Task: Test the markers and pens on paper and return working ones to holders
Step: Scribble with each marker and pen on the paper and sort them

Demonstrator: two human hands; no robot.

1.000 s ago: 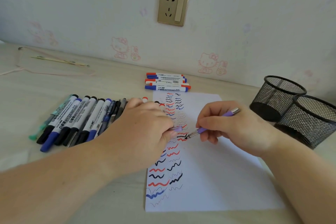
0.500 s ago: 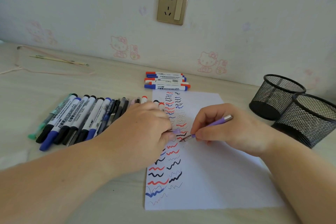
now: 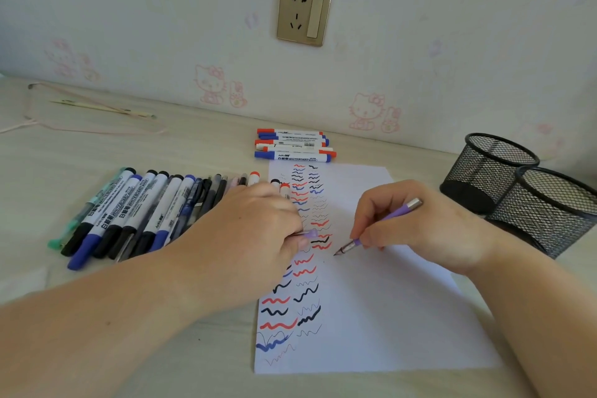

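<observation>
A white sheet of paper (image 3: 381,310) lies in front of me, its left part filled with red, blue and black squiggles. My right hand (image 3: 416,226) grips a purple pen (image 3: 395,215), uncapped, its metal tip touching the paper just right of the squiggles. My left hand (image 3: 255,226) rests at the paper's left edge and pinches the pen's purple cap (image 3: 311,233). A row of whiteboard markers and pens (image 3: 135,213) lies left of the paper, partly hidden by my left hand. Two black mesh holders (image 3: 491,168) (image 3: 555,203) stand at the right.
Several red and blue whiteboard markers (image 3: 294,145) are stacked just beyond the paper's top edge. Thin sticks and a pink cord (image 3: 97,107) lie at the far left by the wall. A wall socket (image 3: 303,11) sits above the desk.
My right hand has pulled the purple pen to the right, away from the cap in my left hand. The tip now sits on blank paper right of the squiggles.
</observation>
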